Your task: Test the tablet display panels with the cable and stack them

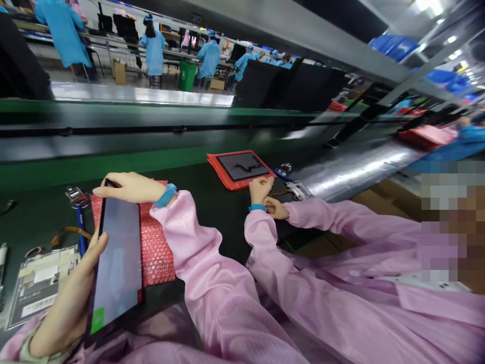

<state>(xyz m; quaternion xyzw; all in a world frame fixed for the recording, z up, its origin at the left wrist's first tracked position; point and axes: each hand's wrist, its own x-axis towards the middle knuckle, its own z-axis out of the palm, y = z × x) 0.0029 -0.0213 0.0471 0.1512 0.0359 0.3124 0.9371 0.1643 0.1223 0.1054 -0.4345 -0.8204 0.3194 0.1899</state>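
A flat black-edged screen panel with a green sticker at its lower corner stands tilted in front of me. My left hand grips its left edge, thumb on the front. At the top edge, my right hand has its fingers wrapped over the panel's corner; a blue band circles that wrist. Behind the panel lies a red bubble-wrap sheet. An opened device with a battery and bare circuitry lies at the left, partly covered by my left forearm. An orange flex cable sticks up beside it.
A blue-corded wrist clip lies behind the device. To the right, a co-worker in a pink sleeve has both hands near a red bubble-wrap pouch bearing another dark panel. A green-edged raised ledge runs behind the dark worktop.
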